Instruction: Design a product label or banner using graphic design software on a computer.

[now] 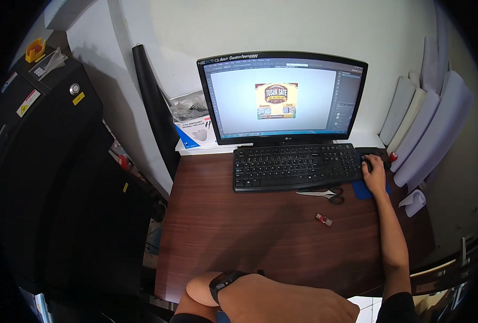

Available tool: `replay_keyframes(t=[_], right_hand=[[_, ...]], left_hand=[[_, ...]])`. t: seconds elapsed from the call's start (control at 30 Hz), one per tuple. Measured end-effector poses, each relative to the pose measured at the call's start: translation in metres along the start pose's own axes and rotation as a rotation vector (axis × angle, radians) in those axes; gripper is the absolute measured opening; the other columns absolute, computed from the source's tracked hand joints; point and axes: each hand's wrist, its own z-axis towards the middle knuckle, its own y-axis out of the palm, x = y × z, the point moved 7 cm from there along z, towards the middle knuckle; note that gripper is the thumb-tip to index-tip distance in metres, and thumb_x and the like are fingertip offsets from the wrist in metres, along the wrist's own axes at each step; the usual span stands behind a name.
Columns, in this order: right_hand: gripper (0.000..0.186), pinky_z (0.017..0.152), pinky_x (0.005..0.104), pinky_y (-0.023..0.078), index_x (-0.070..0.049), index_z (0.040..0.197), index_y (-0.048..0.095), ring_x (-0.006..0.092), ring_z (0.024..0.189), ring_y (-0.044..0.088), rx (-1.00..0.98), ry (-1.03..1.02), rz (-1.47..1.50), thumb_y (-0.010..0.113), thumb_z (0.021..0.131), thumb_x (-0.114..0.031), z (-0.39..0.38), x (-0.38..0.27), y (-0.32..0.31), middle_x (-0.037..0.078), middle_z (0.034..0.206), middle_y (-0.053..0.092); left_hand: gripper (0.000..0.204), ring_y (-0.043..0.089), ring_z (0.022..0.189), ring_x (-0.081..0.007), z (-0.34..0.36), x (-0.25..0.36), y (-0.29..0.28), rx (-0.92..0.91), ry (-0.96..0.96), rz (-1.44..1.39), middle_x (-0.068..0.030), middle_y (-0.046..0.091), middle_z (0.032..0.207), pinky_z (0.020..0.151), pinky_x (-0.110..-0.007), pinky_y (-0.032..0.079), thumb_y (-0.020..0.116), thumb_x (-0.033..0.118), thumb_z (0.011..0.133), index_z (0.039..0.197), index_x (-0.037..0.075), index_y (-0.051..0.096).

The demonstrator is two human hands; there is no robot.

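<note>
My right hand (375,171) rests over a dark computer mouse (366,164), fingers curved around it, on a blue mouse pad (363,190). Just left of it lies a black keyboard (298,168). Across the lower edge, very close and large, is my left hand (293,300), below a black wristwatch (228,281); its fingers are hidden from sight. Behind the keyboard stands a monitor (233,102), its screen lit with a colourful square design on a pale background inside an editing window.
Scissors (330,197) with dark handles and a red USB stick (324,219) lie on the brown desk (217,226). Rolled white sheets (435,124) lean at the right. A face-mask box (196,132) sits left of the monitor. A large black machine (56,177) stands on the left.
</note>
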Motion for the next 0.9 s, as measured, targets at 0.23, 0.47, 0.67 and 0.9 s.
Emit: replay_keyframes(t=[0.23,0.47,0.67,0.9], right_hand=[[0.031,0.108,0.0431,0.046,-0.001,0.121,0.07,0.037,0.123,0.06,0.006,-0.008,0.004,0.068,0.094,-0.017,0.0,0.0,-0.001,0.018,0.127,0.064],[0.032,0.109,0.0427,0.046,-0.001,0.122,0.07,0.0367,0.124,0.059,-0.008,0.009,0.009,0.067,0.094,-0.017,0.0,0.0,-0.001,0.018,0.128,0.064],[0.032,0.108,0.0429,0.046,-0.002,0.122,0.07,0.0367,0.124,0.059,-0.006,0.011,0.001,0.067,0.094,-0.017,0.0,-0.001,-0.001,0.018,0.129,0.064],[0.033,0.108,0.0431,0.046,-0.002,0.122,0.07,0.0369,0.124,0.059,-0.009,0.003,0.006,0.067,0.094,-0.017,0.0,0.0,0.0,0.018,0.129,0.064]], left_hand=[[0.07,0.068,0.072,-0.0361,-0.008,-0.003,0.004,0.153,0.087,-0.032,-0.0134,0.068,0.077,0.075,-0.042,0.054,0.079,0.059,0.07,0.112,0.004,0.065],[0.077,0.068,0.071,-0.0353,-0.001,0.0,-0.001,0.028,0.013,-0.036,-0.0123,0.068,0.076,0.074,-0.041,0.053,0.079,0.066,0.069,0.112,0.004,0.066],[0.079,0.067,0.07,-0.035,-0.004,-0.003,0.004,0.026,0.028,0.012,-0.0118,0.067,0.074,0.072,-0.04,0.053,0.079,0.068,0.069,0.112,0.003,0.066],[0.075,0.067,0.07,-0.0344,-0.001,0.002,-0.001,0.053,0.026,0.012,-0.0115,0.068,0.074,0.072,-0.04,0.053,0.079,0.065,0.07,0.11,0.003,0.067]])
